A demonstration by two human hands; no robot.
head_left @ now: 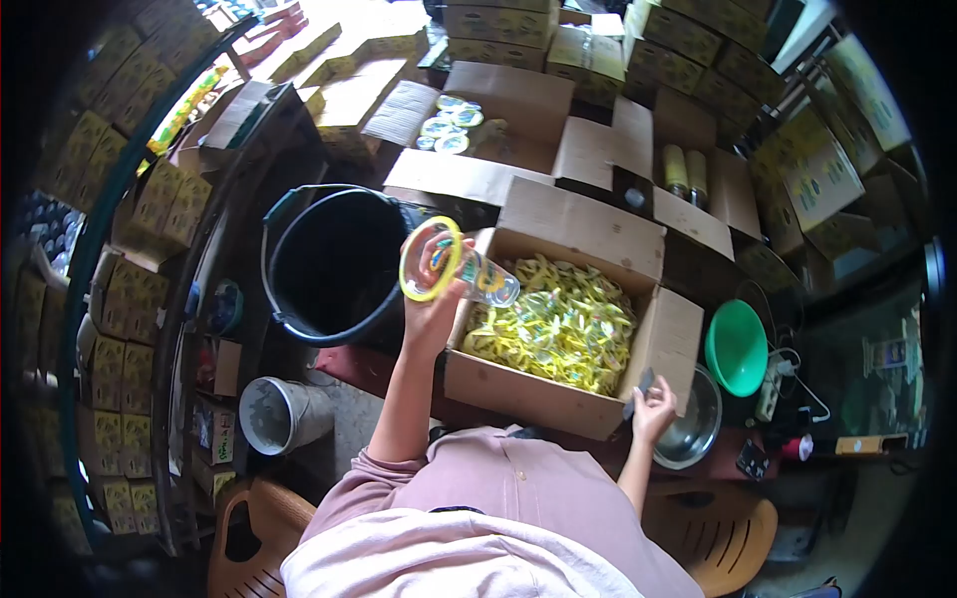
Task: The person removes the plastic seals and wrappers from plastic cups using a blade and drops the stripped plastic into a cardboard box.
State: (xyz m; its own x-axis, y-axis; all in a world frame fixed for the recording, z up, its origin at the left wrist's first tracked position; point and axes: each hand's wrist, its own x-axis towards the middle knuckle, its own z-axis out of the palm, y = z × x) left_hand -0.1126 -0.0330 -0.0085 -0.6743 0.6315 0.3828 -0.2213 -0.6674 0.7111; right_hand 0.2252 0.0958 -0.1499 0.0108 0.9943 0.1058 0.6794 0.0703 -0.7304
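Note:
My left hand (435, 304) is wrapped round a clear plastic jar (488, 281) with a yellow rim, raised over the left edge of an open cardboard box (538, 390). The jar is tilted, its wide rimmed end toward me. Yellow strips and clear plastic pieces (558, 319) fill that box. At the box's front right corner, my right hand (654, 407) pinches a small dark flat object (638, 393). Just left of the jar is a large black bucket (339, 264) with a wire handle.
A green bowl (737, 348) and a metal bowl (690, 424) are at the right. A grey bucket (284, 416) is at the lower left. Behind, an open carton (518, 105) holds several round lidded items (451, 130). Stacked cartons line both sides.

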